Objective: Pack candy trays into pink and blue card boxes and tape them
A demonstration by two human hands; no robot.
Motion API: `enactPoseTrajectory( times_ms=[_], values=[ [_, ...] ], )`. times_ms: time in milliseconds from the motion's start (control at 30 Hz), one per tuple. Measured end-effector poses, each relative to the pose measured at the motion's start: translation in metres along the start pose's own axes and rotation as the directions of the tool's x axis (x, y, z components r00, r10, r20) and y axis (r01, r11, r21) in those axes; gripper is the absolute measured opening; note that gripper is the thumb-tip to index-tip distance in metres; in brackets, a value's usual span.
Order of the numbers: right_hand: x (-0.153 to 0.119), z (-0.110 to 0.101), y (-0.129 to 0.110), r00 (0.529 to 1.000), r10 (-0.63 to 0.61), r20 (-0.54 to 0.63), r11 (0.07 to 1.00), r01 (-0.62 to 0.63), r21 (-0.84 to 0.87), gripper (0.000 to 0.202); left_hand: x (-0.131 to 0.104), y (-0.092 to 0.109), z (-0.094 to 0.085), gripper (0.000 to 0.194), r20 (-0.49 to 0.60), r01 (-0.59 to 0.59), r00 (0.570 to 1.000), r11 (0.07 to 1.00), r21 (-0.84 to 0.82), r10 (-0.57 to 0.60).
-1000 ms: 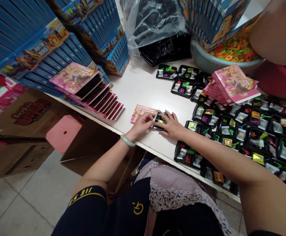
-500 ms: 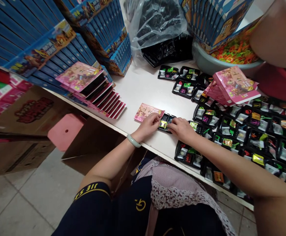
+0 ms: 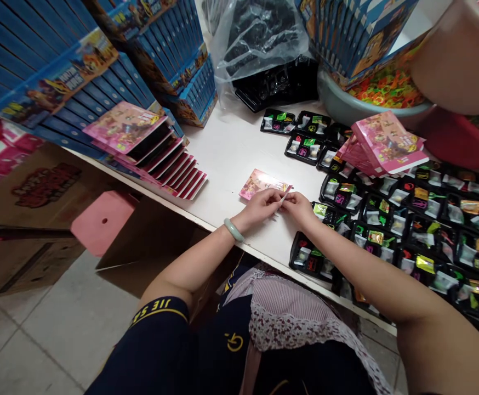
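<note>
My left hand and right hand pinch the end flap of a pink box; squeezing too hard could crease the flap.

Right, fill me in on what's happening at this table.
A person has both hands at one end of a pink box lying on the table. The left hand and right hand pinch at its flap; the box's inside is hidden. More pink boxes lie fanned out to the person's left. To the right, black trays hold small packets, and another pink pile rests among them.
</note>
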State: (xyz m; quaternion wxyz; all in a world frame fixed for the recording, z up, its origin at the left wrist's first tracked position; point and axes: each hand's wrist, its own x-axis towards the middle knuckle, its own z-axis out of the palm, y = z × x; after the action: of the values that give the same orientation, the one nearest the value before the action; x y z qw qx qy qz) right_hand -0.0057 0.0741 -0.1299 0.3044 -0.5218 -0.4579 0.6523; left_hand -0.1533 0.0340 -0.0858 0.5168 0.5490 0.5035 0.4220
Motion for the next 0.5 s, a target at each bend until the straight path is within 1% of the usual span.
enactPoseTrajectory(
  times_ms=[67, 100, 167, 200, 233, 267, 333, 433, 500],
  values=[
    [0.008, 0.009, -0.004, 1.0, 0.018, 0.004, 0.998, -0.018, 0.053, 0.015, 0.007, 0.003, -0.009, 0.015, 0.02, -0.028, 0.999, 0.999, 0.037, 0.027],
    [0.012, 0.015, -0.007, 1.0, 0.025, 0.017, 0.997, -0.026, 0.079, 0.014, 0.011, 0.005, -0.016, 0.014, 0.023, -0.048, 0.999, 0.995, 0.084, 0.046],
    [0.023, 0.032, -0.015, 0.997, 0.029, 0.067, 0.991, -0.037, 0.127, 0.013, 0.018, 0.008, -0.035, 0.007, 0.011, -0.088, 0.996, 0.964, 0.252, 0.088],
    [0.03, 0.044, -0.02, 0.995, 0.025, 0.101, 0.988, -0.04, 0.148, 0.013, 0.021, 0.009, -0.046, 0.004, -0.011, -0.095, 0.994, 0.927, 0.363, 0.106],
    [0.038, 0.057, -0.025, 0.99, 0.019, 0.137, 0.985, -0.042, 0.166, 0.013, 0.023, 0.01, -0.058, 0.005, -0.043, -0.084, 0.992, 0.877, 0.472, 0.118],
    [0.046, 0.072, -0.03, 0.985, 0.012, 0.173, 0.983, -0.043, 0.18, 0.012, 0.025, 0.011, -0.069, 0.011, -0.08, -0.057, 0.989, 0.822, 0.566, 0.123],
    [0.064, 0.106, -0.041, 0.971, 0.001, 0.238, 0.98, -0.048, 0.193, 0.011, 0.026, 0.011, -0.09, 0.023, -0.16, 0.027, 0.98, 0.718, 0.695, 0.118],
    [0.085, 0.156, -0.056, 0.949, -0.025, 0.313, 0.981, -0.037, 0.191, 0.01, 0.022, 0.009, -0.113, 0.034, -0.252, 0.136, 0.962, 0.615, 0.776, 0.106],
    [0.091, 0.183, -0.063, 0.934, -0.077, 0.35, 0.98, 0.006, 0.199, 0.02, 0.014, 0.008, -0.122, 0.04, -0.307, 0.168, 0.94, 0.579, 0.798, 0.151]
  ],
)
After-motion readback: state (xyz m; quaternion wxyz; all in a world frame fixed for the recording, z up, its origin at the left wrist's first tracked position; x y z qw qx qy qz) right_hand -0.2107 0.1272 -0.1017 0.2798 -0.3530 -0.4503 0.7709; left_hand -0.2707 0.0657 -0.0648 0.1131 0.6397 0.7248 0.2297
